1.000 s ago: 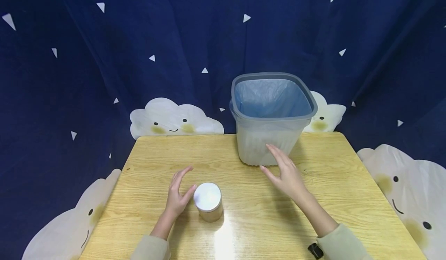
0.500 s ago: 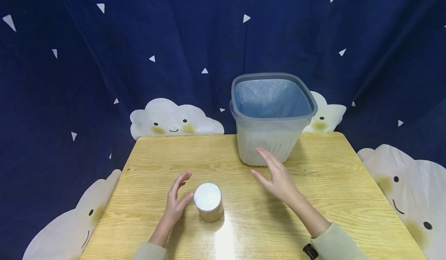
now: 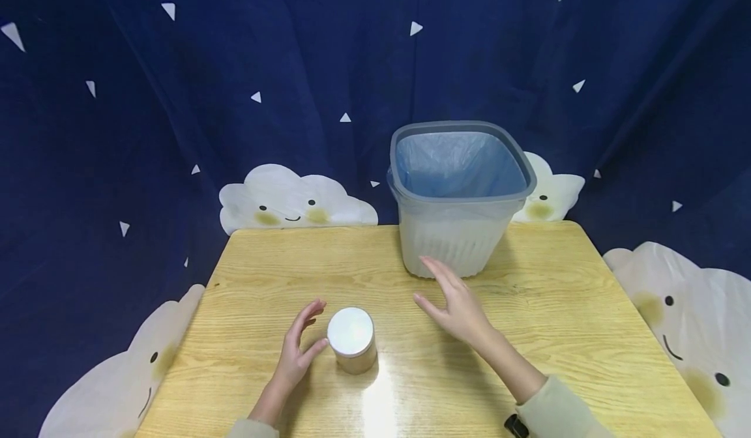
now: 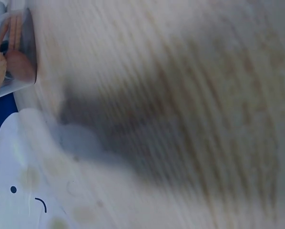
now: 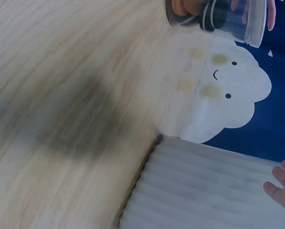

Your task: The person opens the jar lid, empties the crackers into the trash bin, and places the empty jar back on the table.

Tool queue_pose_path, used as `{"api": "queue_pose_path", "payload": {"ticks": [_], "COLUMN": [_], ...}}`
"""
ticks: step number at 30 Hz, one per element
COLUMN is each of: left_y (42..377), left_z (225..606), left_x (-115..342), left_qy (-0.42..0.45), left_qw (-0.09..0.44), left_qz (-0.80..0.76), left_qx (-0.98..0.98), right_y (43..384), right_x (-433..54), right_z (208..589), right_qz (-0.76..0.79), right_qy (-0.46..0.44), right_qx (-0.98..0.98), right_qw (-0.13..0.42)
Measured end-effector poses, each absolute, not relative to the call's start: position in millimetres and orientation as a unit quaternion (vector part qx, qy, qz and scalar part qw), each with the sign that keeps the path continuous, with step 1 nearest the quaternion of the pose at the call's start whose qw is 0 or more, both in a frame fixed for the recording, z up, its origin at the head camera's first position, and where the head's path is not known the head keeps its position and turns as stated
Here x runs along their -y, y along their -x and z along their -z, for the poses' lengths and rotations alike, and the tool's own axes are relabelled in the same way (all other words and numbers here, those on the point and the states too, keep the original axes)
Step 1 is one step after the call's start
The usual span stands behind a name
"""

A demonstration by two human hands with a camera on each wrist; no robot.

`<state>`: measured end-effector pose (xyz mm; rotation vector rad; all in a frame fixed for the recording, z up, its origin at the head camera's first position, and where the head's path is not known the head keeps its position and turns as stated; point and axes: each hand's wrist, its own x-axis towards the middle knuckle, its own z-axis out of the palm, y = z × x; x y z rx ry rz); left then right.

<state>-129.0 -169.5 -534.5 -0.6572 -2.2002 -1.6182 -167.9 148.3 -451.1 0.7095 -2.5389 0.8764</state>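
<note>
A round jar (image 3: 351, 331) with a white lid stands upright on the wooden table. Through its clear wall in the right wrist view, the jar (image 5: 228, 16) shows brown and black pieces inside. My left hand (image 3: 298, 349) is just left of the jar, its thumb tip right at the lid's edge and its fingers loosely bent. To the right, my right hand (image 3: 456, 307) hovers with fingers extended and thumb spread, holding nothing. It overlaps the lower front of the bin (image 3: 463, 229) in the head view. In the left wrist view, the jar (image 4: 25, 57) appears at the upper left.
The grey-rimmed bin with a blue liner (image 3: 463, 164) stands at the table's back right. Behind it hangs a dark blue curtain (image 3: 305, 66) printed with clouds and triangles. A black object (image 3: 516, 425) sits at the right cuff.
My right hand has moved left and nearer the front, away from the bin and toward the jar. My left hand has dropped slightly. The jar and bin have stayed in place.
</note>
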Motion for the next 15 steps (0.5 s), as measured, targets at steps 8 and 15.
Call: {"api": "queue_pose_path", "payload": {"ticks": [8,15], "left_y": [115.7,106.7], "left_z": [523.7,517.6], "left_x": [162.3,157.6], "left_qy": [0.226,0.218], "left_qw": [0.152,0.147], "left_qz": [0.575,0.573], "left_qx": [0.772,0.776], "right_y": [163.4,161.2], "right_x": [-139.2,-131.4], "right_z": [456.6,461.0], "right_qz": [-0.325,-0.319], "right_qy": [-0.256,-0.272], "right_qx": [0.897,0.895], "right_qw": [0.154,0.152]}}
